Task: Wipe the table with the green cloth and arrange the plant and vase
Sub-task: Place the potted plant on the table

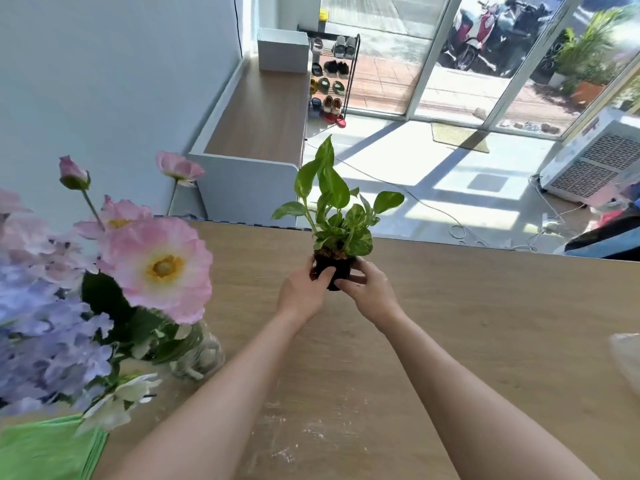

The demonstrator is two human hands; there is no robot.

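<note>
A small green-leaved plant [337,206] in a black pot [336,268] stands near the far middle of the wooden table [485,323]. My left hand [303,292] grips the pot from the left and my right hand [369,289] from the right. A glass vase [199,355] with pink, purple and white flowers [156,268] stands at the left, close to me. The green cloth [45,448] lies folded at the table's near left corner, partly under the flowers.
White smears mark the tabletop [294,441] between my forearms. A clear plastic item [627,355] sits at the right edge. Beyond the table are a low wooden bench [259,116], a shoe rack [332,77], floor cables and an air cooler [595,161].
</note>
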